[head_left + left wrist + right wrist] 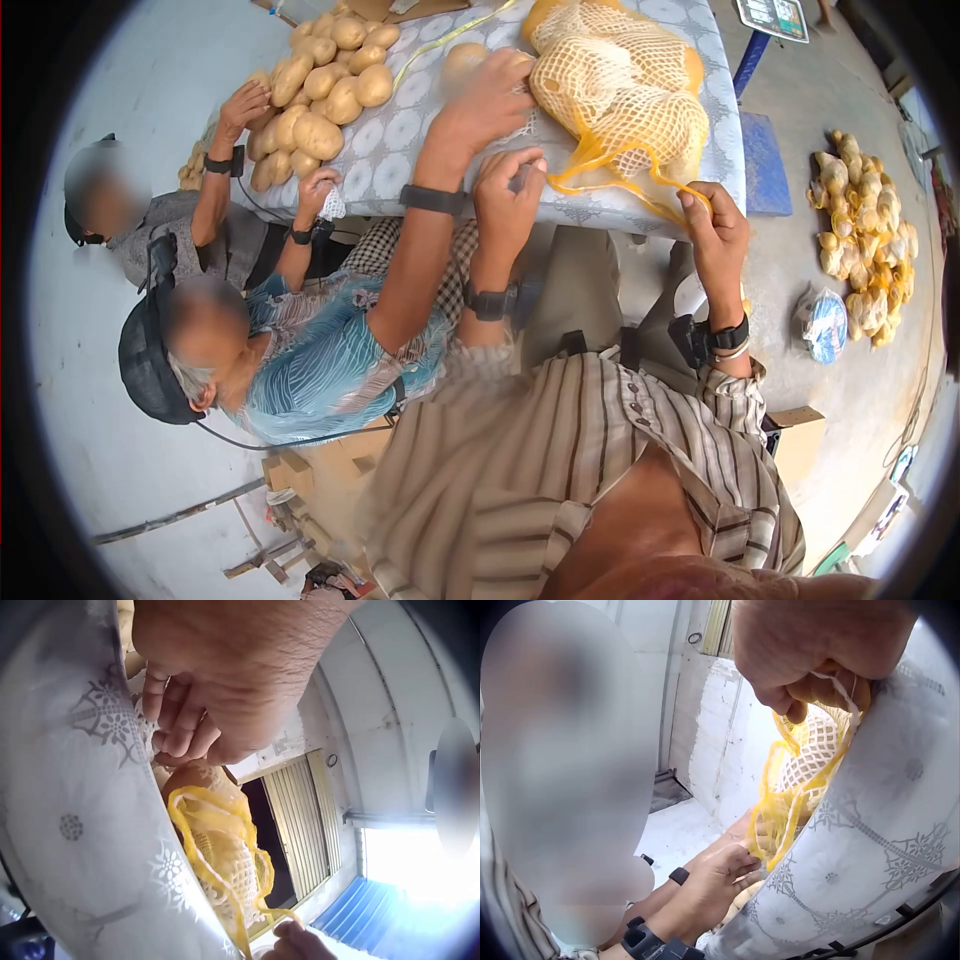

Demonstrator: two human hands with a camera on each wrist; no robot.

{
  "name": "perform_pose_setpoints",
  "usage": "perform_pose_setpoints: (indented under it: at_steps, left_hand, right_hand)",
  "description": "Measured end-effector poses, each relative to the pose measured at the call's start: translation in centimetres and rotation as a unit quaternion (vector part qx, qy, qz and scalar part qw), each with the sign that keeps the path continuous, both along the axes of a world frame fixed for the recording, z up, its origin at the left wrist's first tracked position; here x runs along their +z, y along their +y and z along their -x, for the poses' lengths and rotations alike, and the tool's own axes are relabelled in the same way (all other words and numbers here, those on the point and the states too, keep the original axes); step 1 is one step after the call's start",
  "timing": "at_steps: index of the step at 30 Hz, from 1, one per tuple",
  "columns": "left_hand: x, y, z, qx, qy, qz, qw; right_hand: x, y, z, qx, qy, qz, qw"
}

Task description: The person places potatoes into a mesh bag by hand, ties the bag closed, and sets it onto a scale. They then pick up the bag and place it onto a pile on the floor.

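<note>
A yellow and white net bag [620,90] [217,840] [810,757] full of potatoes lies on the patterned tablecloth [420,130] by the near edge. My right hand [712,225] [810,667] pinches the bag's loose yellow strands, which hang over the table edge. My left hand [508,195] [180,735] is curled at the table edge to the left of the bag, its fingers closed on the net's whitish edge. Another person's hand [485,100] rests on a potato [462,60] just beyond my left hand.
Loose potatoes [320,80] are heaped at the table's far left, where a second seated person handles them. Filled net bags [865,240] lie on the concrete floor to the right, beside a blue stool [765,165]. A scale [772,15] stands beyond.
</note>
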State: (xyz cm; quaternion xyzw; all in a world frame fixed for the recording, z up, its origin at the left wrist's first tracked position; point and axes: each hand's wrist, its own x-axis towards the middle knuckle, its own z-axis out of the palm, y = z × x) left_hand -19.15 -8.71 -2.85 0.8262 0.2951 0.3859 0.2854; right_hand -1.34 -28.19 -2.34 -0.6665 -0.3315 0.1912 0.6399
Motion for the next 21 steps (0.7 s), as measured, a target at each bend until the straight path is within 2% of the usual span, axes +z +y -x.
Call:
perform_pose_setpoints:
  at_steps: [2, 4, 5, 7, 10, 11, 13, 15, 17, 21]
  left_hand:
    - [0.0, -0.4, -0.5, -0.006, 0.015, 0.0, 1.0]
    - [0.5, -0.3, -1.0, 0.051, -0.013, -0.104, 0.993]
    - [0.9, 0.0, -1.4, 0.049, -0.014, -0.105, 0.993]
    - [2.0, 1.3, -2.2, 0.098, 0.017, -0.169, 0.981]
    - [2.9, 3.9, -4.1, 0.064, 0.041, -0.196, 0.978]
    - [2.6, 5.2, -4.8, 0.058, 0.038, -0.193, 0.979]
    - [1.5, 8.1, -6.0, 0.021, 0.139, -0.221, 0.965]
    - [1.3, 10.2, -6.8, 0.025, 0.164, -0.213, 0.963]
    - [1.1, 10.7, -7.2, 0.058, 0.192, -0.218, 0.955]
    - [1.8, 9.0, -6.2, 0.039, 0.171, -0.182, 0.968]
  right_hand:
    - [0.0, -0.1, -0.1, 0.015, 0.015, -0.008, 1.0]
    - [0.0, 0.0, -0.1, 0.015, 0.006, -0.009, 1.0]
    - [-0.2, -0.1, -0.1, 0.015, 0.013, -0.011, 1.0]
    - [-0.1, -0.2, -0.1, 0.013, 0.019, -0.011, 1.0]
    - [0.2, -0.3, -0.2, 0.006, 0.025, 0.013, 1.0]
    - [0.1, -0.3, -0.3, 0.013, 0.032, 0.006, 0.999]
    - [0.0, -0.1, -0.2, 0.011, 0.039, -0.028, 0.999]
    - [-0.1, -0.1, -0.2, 0.004, 0.044, -0.031, 0.999]
    - [-0.5, -0.1, -0.4, 0.005, 0.052, -0.049, 0.997]
    - [-0.5, -0.2, -0.7, -0.003, 0.068, -0.061, 0.996]
